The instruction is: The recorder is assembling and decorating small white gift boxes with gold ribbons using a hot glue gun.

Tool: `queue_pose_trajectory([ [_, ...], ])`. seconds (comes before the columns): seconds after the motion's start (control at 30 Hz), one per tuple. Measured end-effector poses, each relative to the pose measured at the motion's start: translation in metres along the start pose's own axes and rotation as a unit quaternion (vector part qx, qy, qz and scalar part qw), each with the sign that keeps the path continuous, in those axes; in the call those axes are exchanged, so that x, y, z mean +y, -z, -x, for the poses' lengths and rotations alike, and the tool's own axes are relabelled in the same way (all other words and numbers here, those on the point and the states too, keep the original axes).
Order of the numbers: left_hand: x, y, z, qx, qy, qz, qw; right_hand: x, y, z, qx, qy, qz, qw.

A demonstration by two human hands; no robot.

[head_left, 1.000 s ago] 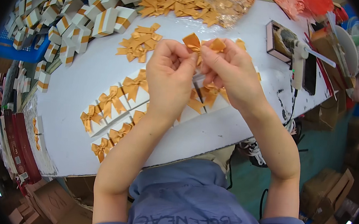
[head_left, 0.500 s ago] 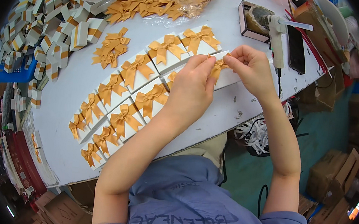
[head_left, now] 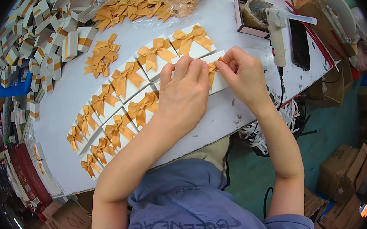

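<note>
My right hand (head_left: 243,74) has thumb and forefinger pinched on the edge of a gold bow (head_left: 212,72). That bow lies on a white box (head_left: 222,84) at the right end of the nearer of 2 rows on the desk (head_left: 211,121). My left hand (head_left: 185,88) arches over the row just beside it, fingers bent; I can't tell whether they grip anything, as the back of the hand hides the tips.

I'd judge it best to press at the knot only and leave the loops and tails free, so the ribbon doesn't crease. A light pinch, released straight up, should keep the bow from twisting. Leaning my left palm could shove the boxes out of line. I'd also mind the black cord (head_left: 280,86) near my right wrist.
</note>
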State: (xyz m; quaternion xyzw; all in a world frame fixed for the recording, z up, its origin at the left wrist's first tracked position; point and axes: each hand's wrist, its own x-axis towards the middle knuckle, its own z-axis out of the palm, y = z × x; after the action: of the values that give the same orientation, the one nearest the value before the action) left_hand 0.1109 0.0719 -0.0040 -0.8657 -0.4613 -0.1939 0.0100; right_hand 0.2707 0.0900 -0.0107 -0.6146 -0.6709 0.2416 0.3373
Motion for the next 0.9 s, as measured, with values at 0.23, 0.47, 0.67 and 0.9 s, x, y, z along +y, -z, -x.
queue_pose_trajectory([
  [0.23,-0.005,0.000,0.001,0.019,-0.047,-0.024,0.998,0.004,0.004,0.021,0.068,0.180,0.183,0.964],
  [0.47,0.000,-0.002,0.005,-0.015,-0.049,-0.073,0.996,0.001,0.002,0.034,-0.052,0.213,0.303,0.927],
  [0.67,0.003,-0.007,0.013,-0.015,-0.002,-0.079,0.997,0.001,0.001,0.036,-0.072,0.211,0.311,0.924],
  [0.9,0.009,0.029,0.072,0.074,-0.038,0.095,0.992,-0.003,0.011,0.039,-0.090,0.218,0.272,0.933],
])
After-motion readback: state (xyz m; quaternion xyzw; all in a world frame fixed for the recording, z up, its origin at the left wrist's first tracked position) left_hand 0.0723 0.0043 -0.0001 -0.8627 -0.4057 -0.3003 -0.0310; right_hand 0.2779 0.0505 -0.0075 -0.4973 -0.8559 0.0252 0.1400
